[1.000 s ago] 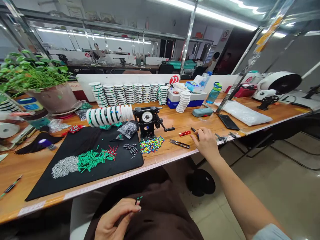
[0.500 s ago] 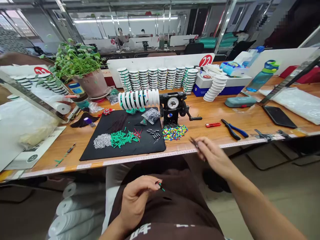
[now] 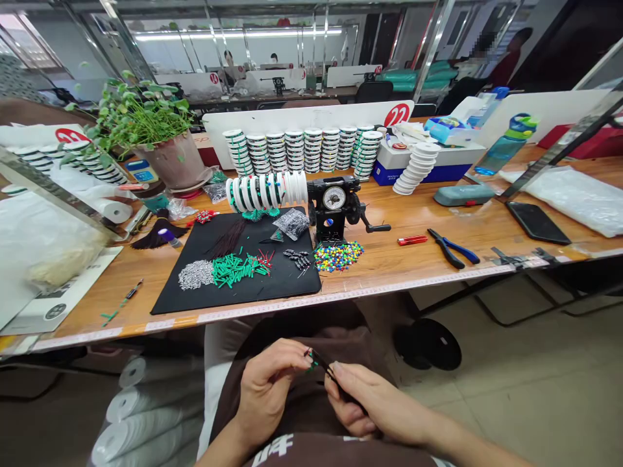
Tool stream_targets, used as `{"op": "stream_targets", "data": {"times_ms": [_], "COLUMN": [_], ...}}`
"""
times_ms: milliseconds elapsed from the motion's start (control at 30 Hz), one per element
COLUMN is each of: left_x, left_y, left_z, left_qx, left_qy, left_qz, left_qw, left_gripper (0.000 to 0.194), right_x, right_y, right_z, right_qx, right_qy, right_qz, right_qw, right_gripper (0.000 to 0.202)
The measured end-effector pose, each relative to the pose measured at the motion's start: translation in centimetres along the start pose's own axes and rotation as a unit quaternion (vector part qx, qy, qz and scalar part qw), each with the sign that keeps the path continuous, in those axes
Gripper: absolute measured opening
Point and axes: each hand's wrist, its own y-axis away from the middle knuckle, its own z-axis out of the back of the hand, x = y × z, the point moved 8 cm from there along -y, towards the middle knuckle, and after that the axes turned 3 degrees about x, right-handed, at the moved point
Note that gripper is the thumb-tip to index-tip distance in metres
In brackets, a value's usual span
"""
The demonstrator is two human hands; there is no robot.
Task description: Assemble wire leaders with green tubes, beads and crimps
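Over my lap, my left hand (image 3: pixel 267 383) pinches a small green-and-dark piece (image 3: pixel 312 364) between thumb and fingertips; its exact kind is too small to make out. My right hand (image 3: pixel 357 395) is closed around a slim dark two-pronged tool (image 3: pixel 321 363), much of it hidden by the fingers. The tool's tip is at the small piece, right by my left fingertips. Beyond the hands, a black mat (image 3: pixel 233 298) on the table carries green tubes (image 3: pixel 233 271), small grey pieces (image 3: pixel 195 275) and black parts (image 3: pixel 296 259).
A black hand-cranked winder (image 3: pixel 333 207) bears white spools (image 3: pixel 267 191). Colourful beads (image 3: pixel 338 256) lie before it. To the right are a red lighter (image 3: pixel 411 240), blue-handled pliers (image 3: pixel 452 250) and a phone (image 3: pixel 538 222). Stacked spools (image 3: pixel 311 149) and a potted plant (image 3: pixel 170 159) stand behind.
My right hand has come from the table edge down and left to my left hand, bringing the dark tool to the small piece. My left hand has hardly moved.
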Motion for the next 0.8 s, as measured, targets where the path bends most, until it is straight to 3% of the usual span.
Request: {"op": "stream_targets", "data": {"times_ms": [167, 600, 800], "left_x": [0.1, 2.2, 3.0], "left_y": [0.1, 0.5, 0.8], "left_z": [-0.6, -1.0, -1.2], "left_qx": [0.022, 0.011, 0.004], "left_qy": [0.010, 0.075, 0.105], "left_qz": [0.006, 0.131, 0.177], "left_qw": [1.000, 0.989, 0.979], "left_gripper": [0.018, 0.014, 0.017], "right_x": [-0.3, -0.4, -0.5], "right_y": [-0.4, -0.9, -0.9], "right_z": [-0.1, -0.7, -0.6], "right_qx": [-0.003, 0.042, 0.031], "right_qy": [-0.033, -0.126, -0.133], "right_qz": [-0.014, 0.018, 0.025], "right_qw": [0.999, 0.991, 0.990], "right_gripper": [0.061, 0.057, 0.058]}}
